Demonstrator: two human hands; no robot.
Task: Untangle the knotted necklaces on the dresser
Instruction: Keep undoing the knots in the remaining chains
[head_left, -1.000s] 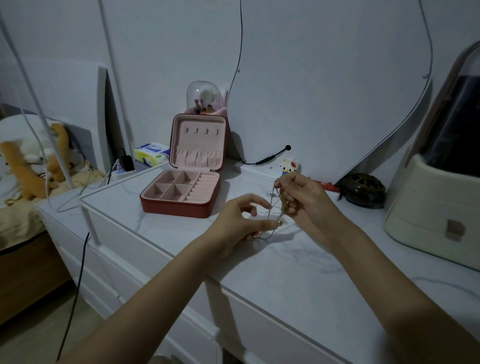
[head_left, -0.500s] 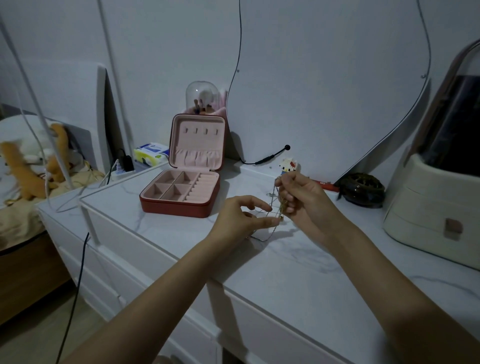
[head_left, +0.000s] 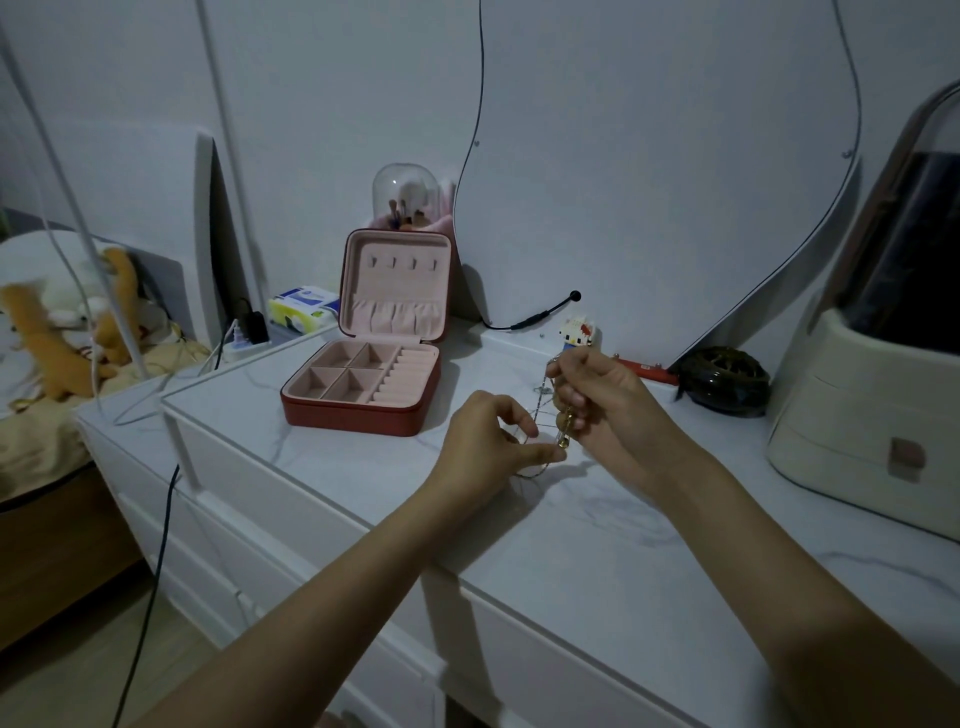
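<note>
Here, both hands up over the marble surface (head_left: 597, 561), right of the open jewellery box (head_left: 363, 387). Right hand (head_left: 602, 400) grip pinches the knotted necklaces (head_left: 540, 410) at the top; left hand (head_left: 493, 447) grip pinches the lower strands. Chains hang between them, a loop touching the surface

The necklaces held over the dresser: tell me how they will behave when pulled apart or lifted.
The necklaces look like thin chains strung between the left hand and the right hand, so they are probably limp and will sag wherever unsupported. They seem light, since fingertips alone hold them. Links this fine may snag or snap under a hard tug.
</note>
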